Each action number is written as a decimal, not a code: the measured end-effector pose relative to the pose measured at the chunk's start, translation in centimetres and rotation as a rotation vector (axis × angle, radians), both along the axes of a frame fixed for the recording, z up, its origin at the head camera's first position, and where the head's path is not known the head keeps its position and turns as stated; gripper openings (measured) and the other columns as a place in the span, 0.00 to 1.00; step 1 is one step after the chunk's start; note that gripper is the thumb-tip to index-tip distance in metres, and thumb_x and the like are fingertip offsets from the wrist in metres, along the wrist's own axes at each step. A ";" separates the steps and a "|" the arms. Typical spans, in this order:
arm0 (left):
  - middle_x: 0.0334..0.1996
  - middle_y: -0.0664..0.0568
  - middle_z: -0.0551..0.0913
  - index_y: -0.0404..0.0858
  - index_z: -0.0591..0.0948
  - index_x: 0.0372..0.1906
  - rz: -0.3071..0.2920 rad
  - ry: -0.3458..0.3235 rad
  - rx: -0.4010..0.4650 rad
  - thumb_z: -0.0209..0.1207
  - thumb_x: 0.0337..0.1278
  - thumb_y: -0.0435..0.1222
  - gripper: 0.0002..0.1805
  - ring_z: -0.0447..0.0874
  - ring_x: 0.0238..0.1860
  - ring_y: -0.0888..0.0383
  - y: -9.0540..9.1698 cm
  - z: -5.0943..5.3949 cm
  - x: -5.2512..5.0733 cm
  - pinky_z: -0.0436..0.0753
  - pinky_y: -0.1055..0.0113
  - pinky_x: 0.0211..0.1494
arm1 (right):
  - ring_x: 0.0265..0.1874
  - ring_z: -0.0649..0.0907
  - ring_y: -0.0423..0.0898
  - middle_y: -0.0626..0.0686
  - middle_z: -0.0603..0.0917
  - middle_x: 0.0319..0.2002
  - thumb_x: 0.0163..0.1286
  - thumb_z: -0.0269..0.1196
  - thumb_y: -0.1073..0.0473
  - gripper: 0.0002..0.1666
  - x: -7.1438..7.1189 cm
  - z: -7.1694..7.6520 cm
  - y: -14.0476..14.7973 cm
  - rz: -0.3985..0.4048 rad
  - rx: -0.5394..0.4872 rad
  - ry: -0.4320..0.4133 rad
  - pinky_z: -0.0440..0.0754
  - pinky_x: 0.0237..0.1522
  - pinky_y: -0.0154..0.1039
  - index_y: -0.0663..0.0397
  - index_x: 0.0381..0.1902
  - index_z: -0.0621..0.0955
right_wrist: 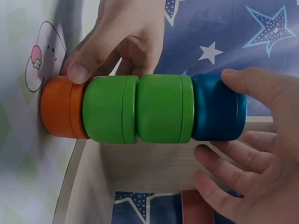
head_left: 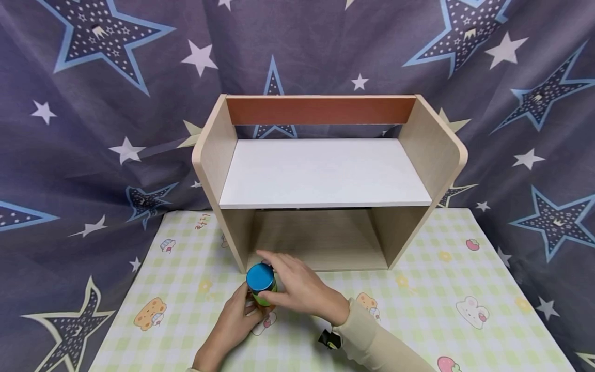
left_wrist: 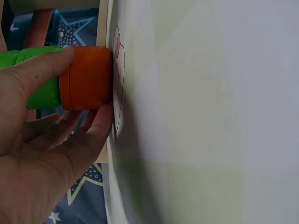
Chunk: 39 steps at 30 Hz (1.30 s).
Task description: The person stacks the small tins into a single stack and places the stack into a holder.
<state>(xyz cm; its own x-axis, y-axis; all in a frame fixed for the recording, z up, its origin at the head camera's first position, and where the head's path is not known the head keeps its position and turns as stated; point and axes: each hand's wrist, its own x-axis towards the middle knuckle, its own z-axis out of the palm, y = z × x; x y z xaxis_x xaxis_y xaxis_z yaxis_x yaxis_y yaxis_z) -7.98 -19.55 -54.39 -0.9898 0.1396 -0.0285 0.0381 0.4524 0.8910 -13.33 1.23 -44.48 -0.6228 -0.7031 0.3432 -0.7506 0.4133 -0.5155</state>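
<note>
Four round containers stand upright in one stack on the tablecloth: an orange one (left_wrist: 88,79) at the bottom, two green ones (right_wrist: 110,109) (right_wrist: 163,108) above it, and a blue one (head_left: 261,277) (right_wrist: 218,107) on top. The left hand (head_left: 232,320) (left_wrist: 46,135) grips the orange container, its thumb near the seam with the lower green one. At the top, the right hand (head_left: 304,289) (right_wrist: 266,135) holds the blue container between thumb and fingers; its other fingers are spread beside the stack. The head view hides most of the lower containers.
Just behind the stack stands a wooden shelf unit with a white upper board (head_left: 325,173) and an open lower compartment (head_left: 321,237). A small black object (head_left: 330,339) is beside the right cuff. A star-patterned curtain (head_left: 153,113) hangs behind and at both sides.
</note>
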 end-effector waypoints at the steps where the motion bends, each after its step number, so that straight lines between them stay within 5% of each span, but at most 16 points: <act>1: 0.58 0.50 0.75 0.47 0.69 0.68 0.001 -0.004 -0.003 0.70 0.60 0.37 0.33 0.79 0.58 0.52 0.0 0.0 0.0 0.83 0.63 0.55 | 0.62 0.76 0.44 0.49 0.75 0.65 0.67 0.69 0.44 0.49 0.0 0.0 0.0 0.000 0.000 -0.001 0.76 0.63 0.48 0.45 0.78 0.58; 13: 0.59 0.51 0.75 0.49 0.69 0.68 0.008 -0.006 -0.003 0.71 0.59 0.37 0.34 0.79 0.58 0.54 0.1 0.2 0.0 0.83 0.64 0.54 | 0.63 0.75 0.44 0.49 0.74 0.66 0.67 0.69 0.43 0.49 -0.1 -0.3 0.0 -0.006 0.000 -0.005 0.74 0.64 0.49 0.45 0.78 0.58; 24: 0.57 0.51 0.77 0.49 0.71 0.65 0.032 -0.014 0.005 0.74 0.54 0.42 0.35 0.79 0.57 0.54 0.2 0.1 -0.4 0.84 0.64 0.54 | 0.59 0.77 0.42 0.49 0.75 0.64 0.67 0.69 0.43 0.50 0.2 -0.5 1.2 -0.024 -0.034 -0.090 0.78 0.59 0.46 0.42 0.79 0.57; 32: 0.55 0.50 0.78 0.46 0.72 0.64 0.044 -0.015 0.017 0.75 0.52 0.36 0.35 0.81 0.55 0.53 0.3 0.2 -0.4 0.84 0.64 0.53 | 0.59 0.77 0.45 0.48 0.77 0.61 0.64 0.73 0.50 0.51 0.2 -1.6 2.2 -0.020 -0.087 -0.104 0.77 0.61 0.44 0.41 0.78 0.57; 39: 0.54 0.52 0.79 0.49 0.73 0.63 0.051 -0.016 0.020 0.76 0.51 0.41 0.34 0.80 0.55 0.54 0.5 0.0 -0.4 0.84 0.65 0.53 | 0.60 0.76 0.45 0.51 0.77 0.60 0.64 0.73 0.53 0.50 0.4 -2.7 3.1 -0.034 -0.095 -0.114 0.77 0.61 0.44 0.46 0.77 0.59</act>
<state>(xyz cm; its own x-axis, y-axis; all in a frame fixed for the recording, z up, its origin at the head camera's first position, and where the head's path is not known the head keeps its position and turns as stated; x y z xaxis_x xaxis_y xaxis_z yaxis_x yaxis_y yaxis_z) -8.41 -19.09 -54.38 -0.9951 0.0893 -0.0421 0.0011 0.4359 0.9000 -12.97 4.32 -47.19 -0.6843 -0.6489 0.3327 -0.6715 0.3828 -0.6344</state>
